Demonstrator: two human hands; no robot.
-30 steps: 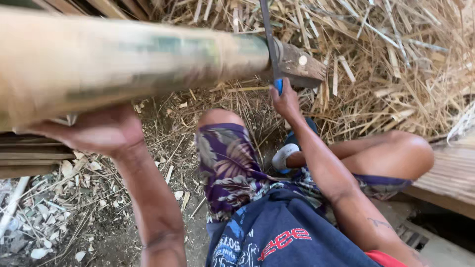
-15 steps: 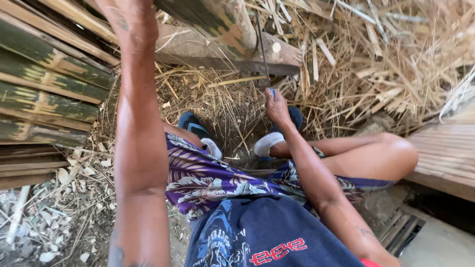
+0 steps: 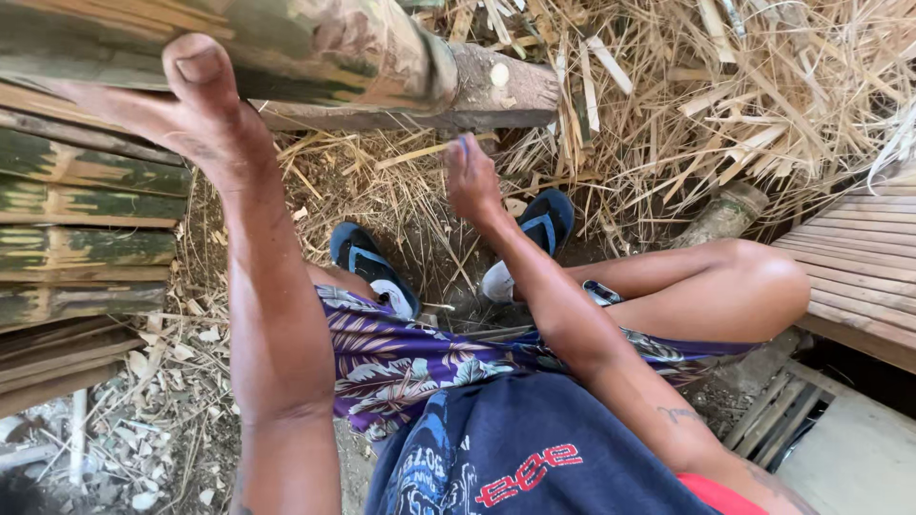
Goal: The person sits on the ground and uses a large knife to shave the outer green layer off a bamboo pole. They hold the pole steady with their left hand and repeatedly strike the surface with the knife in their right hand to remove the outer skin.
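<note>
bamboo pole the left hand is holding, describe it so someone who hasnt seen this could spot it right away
Look along the top edge of the head view, above the stacked split bamboo slats on the left. The bamboo pole is the thick round one the left hand supports from below. Unlike the flat slats, it is whole and mottled green-brown.

Split bamboo slats [image 3: 91,215] stacked flat at left, green and tan, edges facing in. Dry straw and shavings [image 3: 763,105] heaped across the top right, thinner over the ground at centre. Two blue flip-flops: one [image 3: 372,267] left of centre, one [image 3: 544,221] further right. Short bamboo stub [image 3: 723,212] lying by the straw. Planed wooden planks [image 3: 859,267] at right edge. Pale chips and rubble [image 3: 114,458] bottom left
</note>
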